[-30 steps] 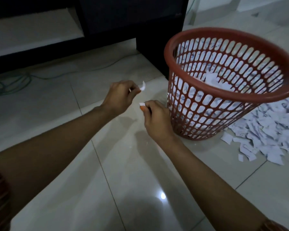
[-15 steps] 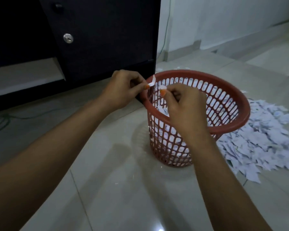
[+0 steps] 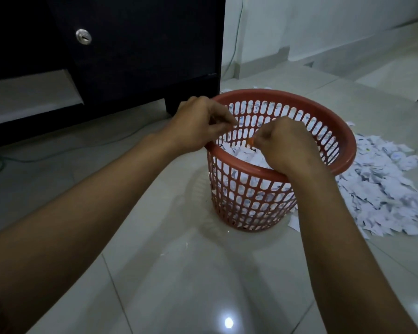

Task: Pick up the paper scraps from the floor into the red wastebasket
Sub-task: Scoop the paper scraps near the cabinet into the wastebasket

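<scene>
Both hands are held over the red wastebasket [image 3: 270,189]. Left hand [image 3: 198,124] is placed above the near-left rim, fingers curled with thumb and fingertips drawn together; whether a scrap is pinched in that grip cannot be told. Right hand [image 3: 287,143] is positioned over the basket opening, fingers curled, tips hidden; its grip contents cannot be told either. Paper scraps inside the basket [image 3: 241,153] are seen just below both grips. A pile of paper scraps [image 3: 384,189] is spread on the floor [image 3: 169,273], right of the right hand, touching the basket base. A dark cabinet [image 3: 130,56] is located beyond the left hand.
</scene>
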